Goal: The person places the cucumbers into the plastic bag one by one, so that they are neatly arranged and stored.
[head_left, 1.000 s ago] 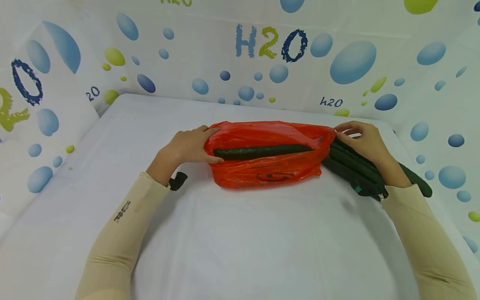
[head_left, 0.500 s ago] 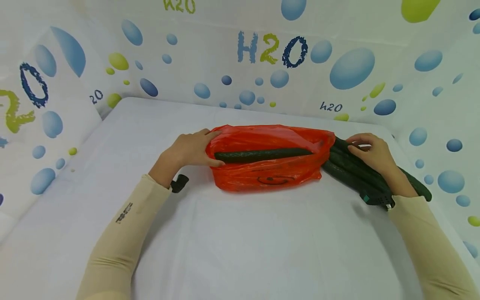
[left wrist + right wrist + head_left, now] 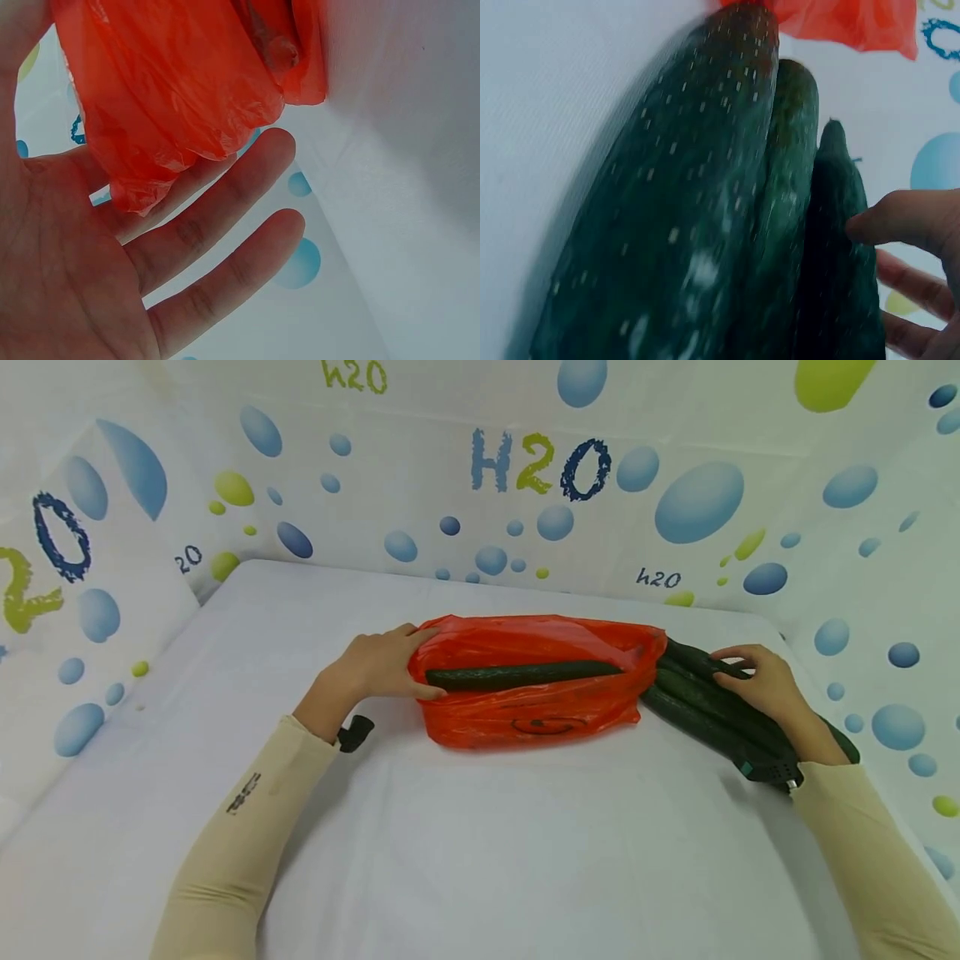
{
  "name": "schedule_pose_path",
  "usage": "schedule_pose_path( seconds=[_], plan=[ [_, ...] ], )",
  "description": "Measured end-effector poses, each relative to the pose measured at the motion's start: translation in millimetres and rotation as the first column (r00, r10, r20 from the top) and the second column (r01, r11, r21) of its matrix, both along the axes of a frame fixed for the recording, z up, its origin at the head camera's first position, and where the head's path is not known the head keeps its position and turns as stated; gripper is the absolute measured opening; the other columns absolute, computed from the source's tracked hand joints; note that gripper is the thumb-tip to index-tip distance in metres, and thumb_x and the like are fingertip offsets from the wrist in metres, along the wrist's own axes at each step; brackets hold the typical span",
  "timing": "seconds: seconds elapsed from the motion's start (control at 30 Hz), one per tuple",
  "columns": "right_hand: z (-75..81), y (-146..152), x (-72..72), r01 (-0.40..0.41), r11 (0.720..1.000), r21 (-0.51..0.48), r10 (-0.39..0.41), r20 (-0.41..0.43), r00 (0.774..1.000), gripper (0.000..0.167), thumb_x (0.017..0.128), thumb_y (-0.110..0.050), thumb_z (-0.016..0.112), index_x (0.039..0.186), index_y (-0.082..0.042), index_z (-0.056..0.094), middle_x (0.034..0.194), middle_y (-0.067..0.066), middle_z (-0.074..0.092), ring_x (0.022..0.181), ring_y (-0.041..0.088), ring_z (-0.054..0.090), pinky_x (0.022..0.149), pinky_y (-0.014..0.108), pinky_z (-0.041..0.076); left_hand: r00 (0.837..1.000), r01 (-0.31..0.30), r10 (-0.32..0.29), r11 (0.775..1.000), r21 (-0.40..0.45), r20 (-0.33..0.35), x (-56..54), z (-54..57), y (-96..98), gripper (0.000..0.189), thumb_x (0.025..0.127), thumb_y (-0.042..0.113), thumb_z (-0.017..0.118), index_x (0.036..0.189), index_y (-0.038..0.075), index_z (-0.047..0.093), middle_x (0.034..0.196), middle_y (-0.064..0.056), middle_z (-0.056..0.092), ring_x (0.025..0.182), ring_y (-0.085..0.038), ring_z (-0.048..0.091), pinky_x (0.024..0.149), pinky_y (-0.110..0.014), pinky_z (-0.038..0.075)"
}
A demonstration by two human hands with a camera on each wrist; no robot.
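A red plastic bag (image 3: 540, 722) lies across the table, a long dark green cucumber (image 3: 517, 677) showing through its gap. My left hand (image 3: 375, 666) holds the bag's left end between thumb and forefinger; in the left wrist view its other fingers (image 3: 217, 217) stretch out straight below the bag. Right of the bag, three cucumbers (image 3: 682, 180) lie side by side, slanting toward the right. My right hand (image 3: 772, 689) is on the farthest cucumber (image 3: 840, 225), thumb on its near side and fingers on the other side. The cucumbers' right parts are partly hidden under my wrist.
White cloth covers the table (image 3: 525, 852). Behind it and at both sides hangs a white backdrop (image 3: 420, 468) with blue and green drops and H2O lettering. A small black wrist device (image 3: 768, 768) sits under my right wrist, another (image 3: 356, 733) by my left.
My right hand has let go of the bag's right corner and moved right and nearer, onto the farthest cucumber. The left hand stays on the bag's left end.
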State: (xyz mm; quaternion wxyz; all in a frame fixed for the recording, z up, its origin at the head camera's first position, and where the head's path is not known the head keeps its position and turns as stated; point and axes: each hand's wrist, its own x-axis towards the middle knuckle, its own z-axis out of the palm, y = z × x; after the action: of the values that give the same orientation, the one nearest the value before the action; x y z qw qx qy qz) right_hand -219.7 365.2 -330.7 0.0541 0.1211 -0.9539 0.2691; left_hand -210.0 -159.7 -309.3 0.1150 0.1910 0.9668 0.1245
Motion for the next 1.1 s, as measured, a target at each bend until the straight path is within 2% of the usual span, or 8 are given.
schedule_pose_path(
  seconds=[0.07,0.2,0.3,0.43,0.53,0.7,0.83,1.1],
  plan=[
    [-0.6,4.7,0.0,0.005,1.000,0.025,-0.005,0.022,1.000,0.034,0.094,-0.010,0.062,0.124,0.005,0.058,0.129,0.034,0.049,0.108,0.056,0.054,0.084,0.053,0.049,1.000,-0.001,0.001,1.000,0.001,0.000,-0.4,-1.1,-1.0,0.098,0.080,0.059,0.068,0.155,0.014,0.025,0.150,-0.020,0.036,0.124,-0.041,0.049,0.098,-0.062,0.042],
    [0.5,12.7,1.3,-0.016,0.999,0.048,0.014,0.047,0.999,0.038,0.093,-0.013,0.064,0.127,0.003,0.056,0.128,0.033,0.053,0.104,0.054,0.058,0.072,0.014,0.044,1.000,0.000,0.000,1.000,0.005,-0.006,-0.5,-3.8,-1.1,0.096,0.080,0.060,0.068,0.155,0.018,0.026,0.149,-0.020,0.037,0.121,-0.040,0.051,0.098,-0.063,0.042],
    [3.1,15.0,0.8,-0.018,0.998,0.061,0.013,0.071,0.997,0.042,0.092,-0.015,0.066,0.129,0.003,0.054,0.126,0.035,0.054,0.104,0.055,0.058,0.068,0.007,0.038,1.000,0.004,-0.004,1.000,0.003,-0.013,-0.6,-4.0,-1.0,0.094,0.080,0.061,0.067,0.155,0.021,0.027,0.147,-0.021,0.039,0.117,-0.041,0.053,0.097,-0.064,0.043],
    [3.8,16.3,0.5,0.005,0.997,0.078,-0.013,0.109,0.994,0.047,0.092,-0.016,0.067,0.132,0.004,0.052,0.126,0.038,0.052,0.105,0.056,0.056,0.077,0.036,0.053,1.000,0.006,-0.006,1.000,-0.009,-0.009,-1.2,-3.3,-1.5,0.093,0.081,0.061,0.066,0.155,0.021,0.027,0.145,-0.022,0.041,0.115,-0.042,0.054,0.096,-0.064,0.043],
    [2.3,17.0,0.6,0.009,0.996,0.084,-0.018,0.106,0.994,0.048,0.090,-0.014,0.068,0.132,0.004,0.051,0.125,0.040,0.051,0.105,0.058,0.056,0.082,0.059,0.048,1.000,0.001,-0.001,1.000,-0.011,-0.001,-0.9,-3.3,-1.4,0.093,0.080,0.061,0.066,0.155,0.022,0.027,0.145,-0.022,0.041,0.116,-0.041,0.053,0.096,-0.063,0.044],
    [0.6,18.6,-0.4,0.011,0.996,0.091,-0.017,0.062,0.998,0.046,0.088,-0.009,0.069,0.129,0.003,0.054,0.121,0.040,0.054,0.100,0.056,0.058,0.071,0.034,0.052,1.000,0.003,-0.003,1.000,-0.010,0.008,-1.1,-4.6,-0.7,0.092,0.080,0.061,0.066,0.155,0.022,0.029,0.147,-0.022,0.039,0.120,-0.042,0.051,0.098,-0.065,0.041],
    [-1.5,19.2,-2.0,0.006,0.997,0.071,-0.009,0.041,0.999,0.044,0.087,-0.007,0.070,0.127,0.003,0.055,0.119,0.040,0.056,0.097,0.055,0.060,0.062,0.012,0.040,1.000,-0.003,0.003,1.000,-0.009,0.015,-0.9,-5.4,-1.3,0.092,0.080,0.061,0.067,0.154,0.022,0.030,0.148,-0.022,0.038,0.120,-0.043,0.051,0.099,-0.066,0.039],
    [-4.1,19.8,-2.0,0.050,0.997,0.065,-0.051,0.016,0.999,0.044,0.085,-0.007,0.071,0.126,0.001,0.056,0.116,0.037,0.057,0.094,0.051,0.060,0.062,0.016,0.041,1.000,0.012,-0.012,1.000,0.001,0.008,-2.8,-5.8,-1.4,0.091,0.081,0.061,0.066,0.154,0.022,0.029,0.148,-0.021,0.038,0.119,-0.041,0.052,0.098,-0.065,0.041]
  ],
)
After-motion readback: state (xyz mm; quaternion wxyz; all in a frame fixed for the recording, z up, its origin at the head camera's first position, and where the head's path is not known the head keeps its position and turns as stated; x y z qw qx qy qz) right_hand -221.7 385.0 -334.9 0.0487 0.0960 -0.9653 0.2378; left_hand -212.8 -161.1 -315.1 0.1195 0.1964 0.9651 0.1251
